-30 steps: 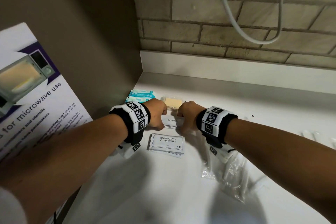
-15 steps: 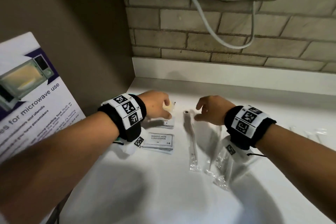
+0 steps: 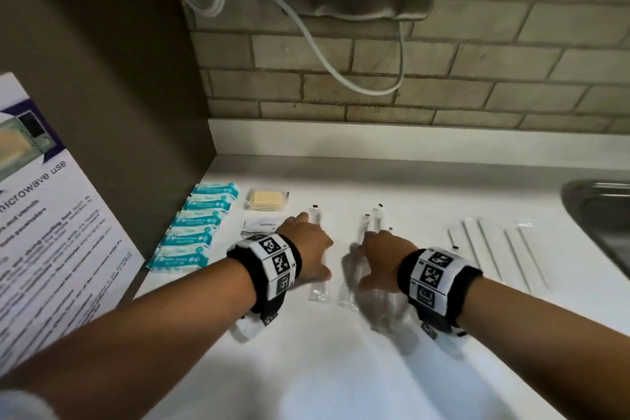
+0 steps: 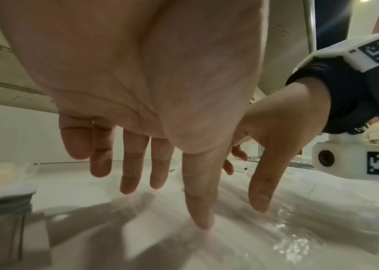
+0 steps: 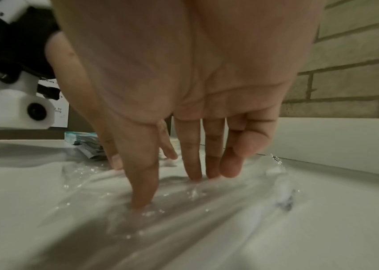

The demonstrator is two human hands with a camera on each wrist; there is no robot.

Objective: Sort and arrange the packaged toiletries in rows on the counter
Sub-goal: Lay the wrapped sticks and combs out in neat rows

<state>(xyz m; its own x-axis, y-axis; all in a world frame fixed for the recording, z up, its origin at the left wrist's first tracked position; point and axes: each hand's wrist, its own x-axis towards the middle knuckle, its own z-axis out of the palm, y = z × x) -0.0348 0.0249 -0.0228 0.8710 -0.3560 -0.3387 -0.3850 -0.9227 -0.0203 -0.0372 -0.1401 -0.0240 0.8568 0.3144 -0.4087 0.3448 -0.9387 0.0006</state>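
White desk (image 3: 306,368) filling the lower frame of the head view, glossy and bare toward the bottom. Brick wall (image 3: 443,72) across the top, pale upstand beneath it, white cable (image 3: 306,34) looping down from a grey unit at top centre. Dark panel at upper left, microwave poster (image 3: 51,232) leaning at far left. Steel sink (image 3: 600,215) cut off at the right edge.

Sorted rows at centre left: teal sachets (image 3: 194,228) overlapped in a column beside the poster, yellow soap packets (image 3: 266,200) just right of them, white toothpaste sachets (image 3: 260,227) below those, partly hidden by the wrist.

Left hand (image 3: 308,249) flat at mid-frame, fingers straight, grip slack, thumb tip pressing on one clear toothbrush packet (image 3: 317,286) lying lengthwise. Right hand (image 3: 383,257) just beside it, fingers likewise straight and loose, pressing down on a cluster of clear toothbrush packets (image 3: 366,225); film crinkled under the fingertips (image 5: 141,201) in the right wrist view. Nothing pinched or clasped by either hand.

More long thin clear packets (image 3: 494,249) laid side by side at centre right, between the right wrist and the sink.
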